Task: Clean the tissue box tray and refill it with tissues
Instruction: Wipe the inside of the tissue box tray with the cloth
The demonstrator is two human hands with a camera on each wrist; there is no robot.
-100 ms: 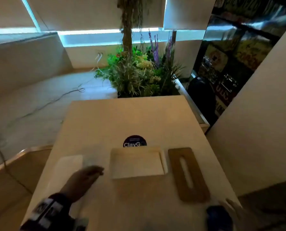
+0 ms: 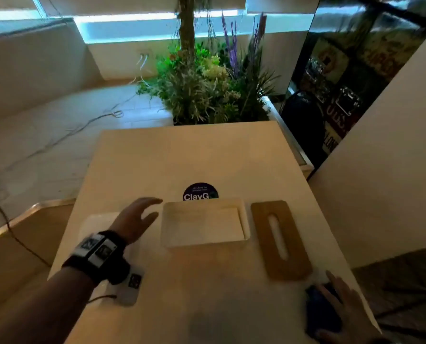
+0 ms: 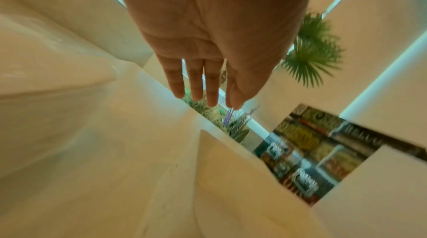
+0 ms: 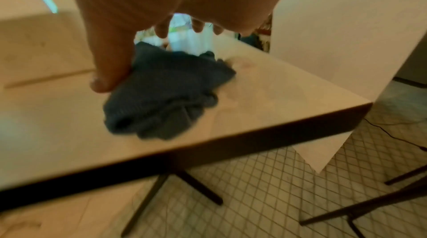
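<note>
1. Our left hand (image 2: 135, 220) hovers just left of the tissue box tray (image 2: 205, 223), fingers (image 3: 196, 84) straight and slightly spread, holding nothing; we judge it is placed to steady the tray.
2. The tray sits mid-surface (image 2: 207, 155), open-topped, with a pale sheet lying inside.
3. The wooden lid (image 2: 280, 240) lies flat just right of it, set aside so the inside stays reachable.
4. Our right hand (image 2: 341, 304) pinches the blue cloth (image 4: 166, 95) at the near right corner, thumb pressing into it, probably for wiping.
5. A pale tissue pack (image 2: 95, 225) waits under the left wrist for refilling.
</note>
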